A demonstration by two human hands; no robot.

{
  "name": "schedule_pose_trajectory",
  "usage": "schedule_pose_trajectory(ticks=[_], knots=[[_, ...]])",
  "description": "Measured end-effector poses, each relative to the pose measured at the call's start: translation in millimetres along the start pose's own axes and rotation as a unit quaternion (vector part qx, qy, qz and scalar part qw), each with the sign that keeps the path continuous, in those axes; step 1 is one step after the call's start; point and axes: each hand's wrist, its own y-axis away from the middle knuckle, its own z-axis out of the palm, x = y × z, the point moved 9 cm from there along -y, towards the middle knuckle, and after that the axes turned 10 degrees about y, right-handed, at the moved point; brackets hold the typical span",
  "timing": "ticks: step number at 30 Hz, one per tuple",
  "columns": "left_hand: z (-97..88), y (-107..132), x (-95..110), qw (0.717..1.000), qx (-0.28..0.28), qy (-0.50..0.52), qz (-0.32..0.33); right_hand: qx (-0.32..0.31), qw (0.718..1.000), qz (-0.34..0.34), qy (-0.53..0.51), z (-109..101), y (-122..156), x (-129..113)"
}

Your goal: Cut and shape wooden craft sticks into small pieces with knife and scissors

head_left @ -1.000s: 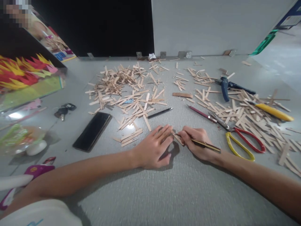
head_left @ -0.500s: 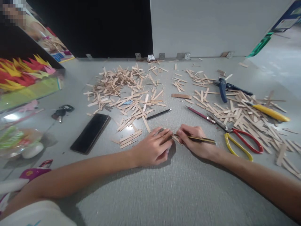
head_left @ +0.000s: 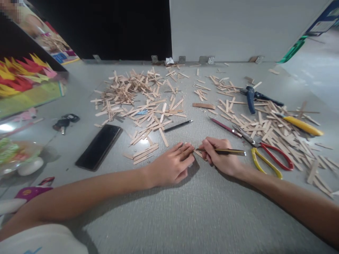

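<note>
My right hand point(head_left: 222, 157) is closed in a writing grip round a dark, yellow-striped pencil point(head_left: 230, 152), its tip pointing left. That tip meets a short wooden craft stick point(head_left: 198, 153) lying on the table between my hands. From the left, my left hand point(head_left: 174, 164) presses the stick down, its fingers bent and close together over one end. The covered end is hidden under the fingertips. Just beyond the left hand lie several craft sticks point(head_left: 145, 152) side by side, and a black pen point(head_left: 178, 126).
Loose craft sticks form a pile point(head_left: 132, 86) at back left and another point(head_left: 280, 130) at right. Red-and-yellow-handled pliers point(head_left: 275, 157), a maroon pen point(head_left: 225, 127), a yellow-handled tool point(head_left: 303, 126) and a blue-handled tool point(head_left: 250, 100) lie rightward. A phone point(head_left: 99, 148) and keys point(head_left: 65, 121) lie left.
The pencil's rear end has swung slightly away from me, and its tip has shifted a little left over the stick. My left hand still holds the stick down. The view has shifted slightly.
</note>
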Motion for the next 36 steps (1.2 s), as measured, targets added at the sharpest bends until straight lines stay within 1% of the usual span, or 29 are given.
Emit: schedule_pose_trajectory(ticks=[3,5,8,10,13,16,21,27,33,36], knots=[[1.6,1,-2,1.0,-0.001,-0.001,-0.006,0.029,0.999,0.02,-0.029,-6,2,5],[1.7,2,-3,1.0,-0.002,-0.002,-0.009,0.039,0.999,0.02,-0.033,-8,3,5],[0.5,3,-4,1.0,-0.002,0.002,-0.006,0.022,0.999,-0.033,0.017,-6,2,-6],[-1.0,3,-4,1.0,0.002,0.005,0.002,0.014,0.997,-0.054,0.046,-5,1,-12],[-3.5,2,-4,1.0,0.017,0.008,0.013,0.003,0.998,-0.04,0.053,-3,-1,-11],[-4.6,2,-4,0.999,0.027,0.017,0.008,-0.013,0.999,-0.024,0.044,0,-2,-8],[-4.7,1,-2,0.999,0.026,0.034,0.015,-0.029,0.999,-0.009,0.032,3,-1,-3],[-3.9,1,-4,0.998,0.03,0.059,0.004,-0.04,0.999,0.0,0.019,7,-2,2],[-3.6,0,-3,0.999,0.029,0.045,0.009,-0.031,0.999,-0.006,0.035,7,-3,2],[-2.7,-1,-3,0.999,0.024,0.042,0.01,-0.027,0.998,-0.026,0.053,6,-3,-1]])
